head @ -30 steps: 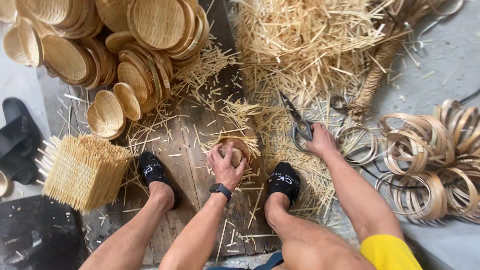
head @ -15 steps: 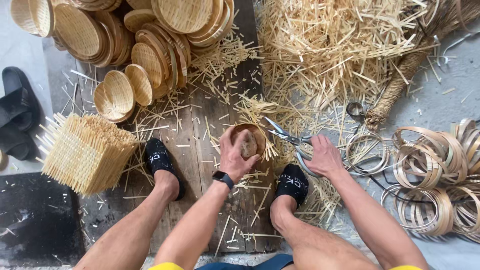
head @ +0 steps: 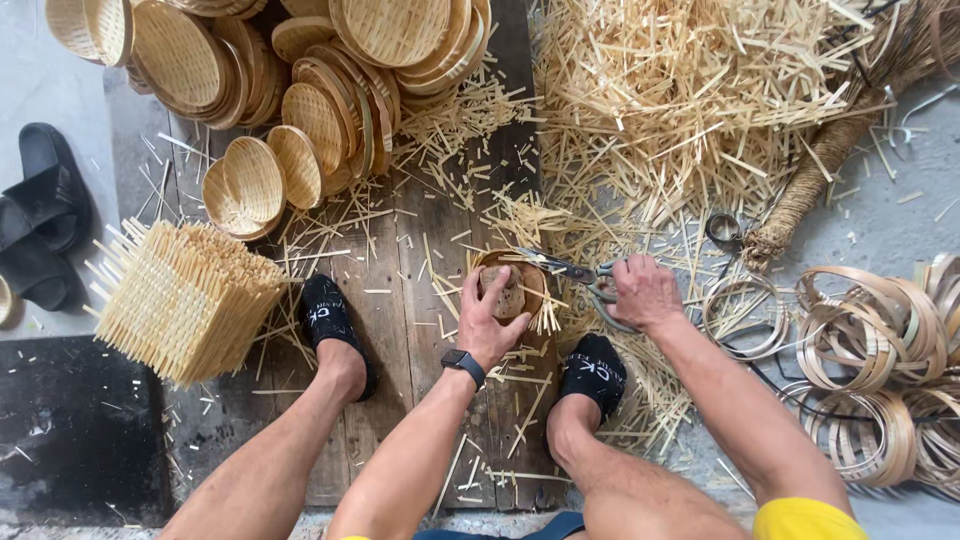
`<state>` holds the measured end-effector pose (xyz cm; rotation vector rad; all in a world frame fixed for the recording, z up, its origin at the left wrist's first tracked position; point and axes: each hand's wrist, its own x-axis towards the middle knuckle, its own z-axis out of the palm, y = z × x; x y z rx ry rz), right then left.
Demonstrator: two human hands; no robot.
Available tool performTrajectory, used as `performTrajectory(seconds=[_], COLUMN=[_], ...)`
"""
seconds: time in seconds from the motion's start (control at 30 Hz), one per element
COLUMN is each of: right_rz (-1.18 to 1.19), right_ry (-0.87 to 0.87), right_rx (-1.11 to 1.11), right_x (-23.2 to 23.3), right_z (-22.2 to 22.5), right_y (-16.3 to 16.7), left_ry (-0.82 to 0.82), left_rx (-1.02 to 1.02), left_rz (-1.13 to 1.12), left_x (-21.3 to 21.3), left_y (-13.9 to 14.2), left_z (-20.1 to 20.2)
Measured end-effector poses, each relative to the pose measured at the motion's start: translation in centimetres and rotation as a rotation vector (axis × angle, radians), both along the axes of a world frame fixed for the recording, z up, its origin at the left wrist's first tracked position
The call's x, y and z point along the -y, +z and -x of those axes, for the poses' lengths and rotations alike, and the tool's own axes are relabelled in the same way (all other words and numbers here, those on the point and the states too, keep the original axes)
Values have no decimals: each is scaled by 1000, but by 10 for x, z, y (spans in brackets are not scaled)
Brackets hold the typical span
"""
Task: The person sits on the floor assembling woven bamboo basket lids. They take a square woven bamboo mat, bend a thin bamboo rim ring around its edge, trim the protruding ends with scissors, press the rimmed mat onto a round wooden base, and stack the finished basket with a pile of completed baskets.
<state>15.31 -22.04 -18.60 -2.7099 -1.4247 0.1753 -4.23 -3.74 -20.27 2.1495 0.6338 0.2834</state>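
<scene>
Our left hand (head: 490,318) is curled over a block pressed into the small woven basket (head: 512,290) on the wooden boards (head: 400,300), while our right hand (head: 645,292) is closed on the scissors (head: 575,272), blades at the rim. Untrimmed strip ends ring it; finished baskets (head: 300,90) pile beyond, bamboo hoops (head: 860,340) wait rightward.

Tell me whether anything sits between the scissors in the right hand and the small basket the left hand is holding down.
Nothing visible does. The right hand holds the scissors, whose blades already reach the rim of the small woven basket. The left hand presses a block into it. Loose bamboo slivers only fringe the basket's edge.
</scene>
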Motion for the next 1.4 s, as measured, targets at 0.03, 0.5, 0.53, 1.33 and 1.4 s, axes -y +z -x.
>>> performTrajectory(seconds=[0.03, 0.5, 0.53, 1.33, 1.4], right_rz=[-97, 79, 41, 111, 363], right_ry=[14, 42, 61, 22, 16], right_rx=[32, -21, 27, 14, -119], right_x=[-3, -1, -3, -12, -11], right_z=[3, -5, -2, -3, -4], right_y=[-2, -11, -15, -15, -14], left_ry=[18, -55, -119, -49, -40], left_rx=[4, -12, -28, -49, -11], left_rz=[-1, 72, 67, -179, -157], left_x=[0, -9, -10, -2, -2], left_y=[0, 0, 1, 11, 12], left_z=[-1, -9, -8, -12, -10])
